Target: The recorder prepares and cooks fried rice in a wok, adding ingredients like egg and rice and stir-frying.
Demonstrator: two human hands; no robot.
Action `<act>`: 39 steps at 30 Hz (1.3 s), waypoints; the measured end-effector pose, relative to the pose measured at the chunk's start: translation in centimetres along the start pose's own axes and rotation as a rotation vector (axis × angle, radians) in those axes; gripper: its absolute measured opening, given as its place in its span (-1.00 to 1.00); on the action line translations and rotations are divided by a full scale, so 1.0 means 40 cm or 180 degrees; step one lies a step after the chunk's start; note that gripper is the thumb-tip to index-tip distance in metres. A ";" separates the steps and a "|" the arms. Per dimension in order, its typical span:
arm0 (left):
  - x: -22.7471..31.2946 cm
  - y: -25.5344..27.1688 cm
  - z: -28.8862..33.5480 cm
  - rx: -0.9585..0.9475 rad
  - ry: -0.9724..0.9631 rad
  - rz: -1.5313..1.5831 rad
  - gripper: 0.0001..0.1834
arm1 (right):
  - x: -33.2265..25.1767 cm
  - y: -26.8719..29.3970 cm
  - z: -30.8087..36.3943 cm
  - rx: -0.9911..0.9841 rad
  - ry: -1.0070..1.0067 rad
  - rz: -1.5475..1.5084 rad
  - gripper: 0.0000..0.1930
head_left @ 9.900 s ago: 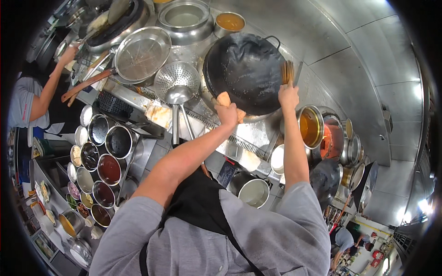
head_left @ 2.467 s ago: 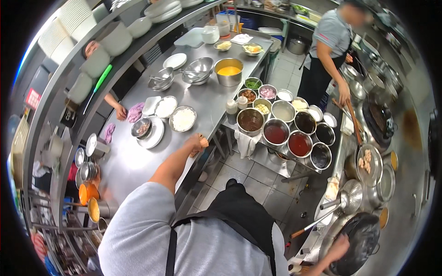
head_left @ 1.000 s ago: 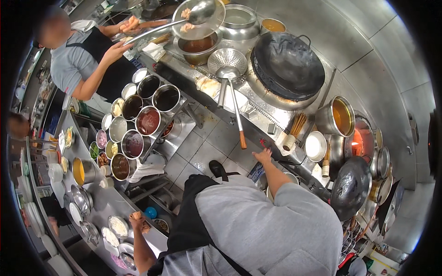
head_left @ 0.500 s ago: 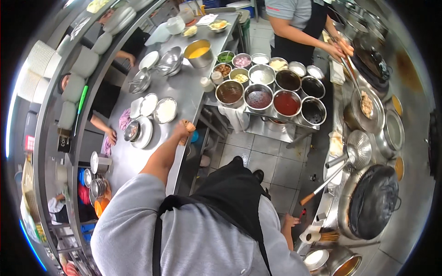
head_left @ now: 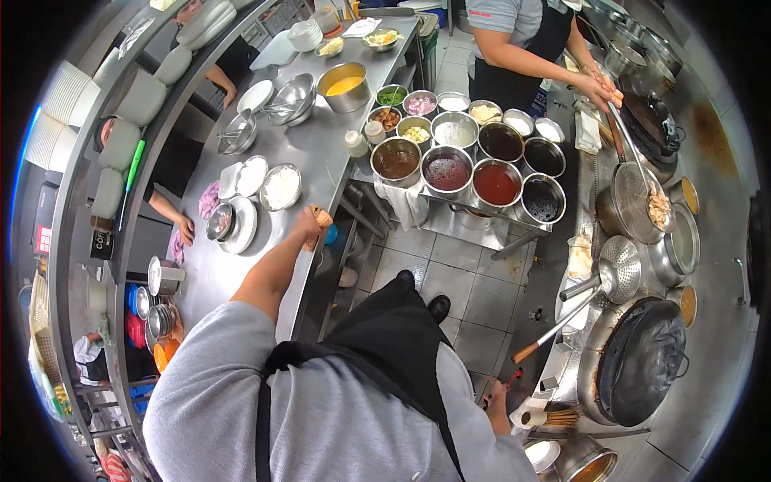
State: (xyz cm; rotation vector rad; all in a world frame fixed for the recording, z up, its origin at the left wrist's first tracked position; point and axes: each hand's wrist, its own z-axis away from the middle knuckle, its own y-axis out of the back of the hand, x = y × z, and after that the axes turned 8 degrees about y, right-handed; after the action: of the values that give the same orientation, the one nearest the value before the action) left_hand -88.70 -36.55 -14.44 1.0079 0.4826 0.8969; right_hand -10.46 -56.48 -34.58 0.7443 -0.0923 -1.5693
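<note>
My left hand (head_left: 306, 224) rests at the edge of the steel table (head_left: 210, 277), its fingers closed round a tan, ridged piece (head_left: 321, 217) that I cannot identify. Low on the right, my right hand (head_left: 497, 395) is closed at a small red handle (head_left: 516, 375) by the stove front; my sleeve and body partly hide that arm. On the table, beyond my left forearm, a small metal bowl (head_left: 221, 222) sits on a white plate (head_left: 243, 227). Beside them stands a bowl of white food (head_left: 281, 187).
Pots of sauces (head_left: 448, 171) and chopped ingredients stand on a cart ahead. At the stove, a co-worker's hands (head_left: 602, 88) hold long-handled tools over a strainer (head_left: 630, 193) with cooked pieces. A perforated skimmer (head_left: 618, 269) and a dark wok (head_left: 642, 361) lie nearer. Shelves line the left.
The view has shifted slightly. The co-worker's strainer and food pieces have moved a little nearer, the pieces now at its right side. Both my hands keep their places.
</note>
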 end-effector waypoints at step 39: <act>0.566 -0.272 0.269 -0.1659 -0.3494 -0.1013 -0.33 | -0.652 0.118 0.468 0.0589 0.1631 -0.1201 -0.81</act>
State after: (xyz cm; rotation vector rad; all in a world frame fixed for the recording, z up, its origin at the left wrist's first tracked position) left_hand -63.72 -25.99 -17.82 0.7624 -0.4964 0.0769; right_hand -17.00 -40.24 -7.28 1.3490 0.2996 -1.6851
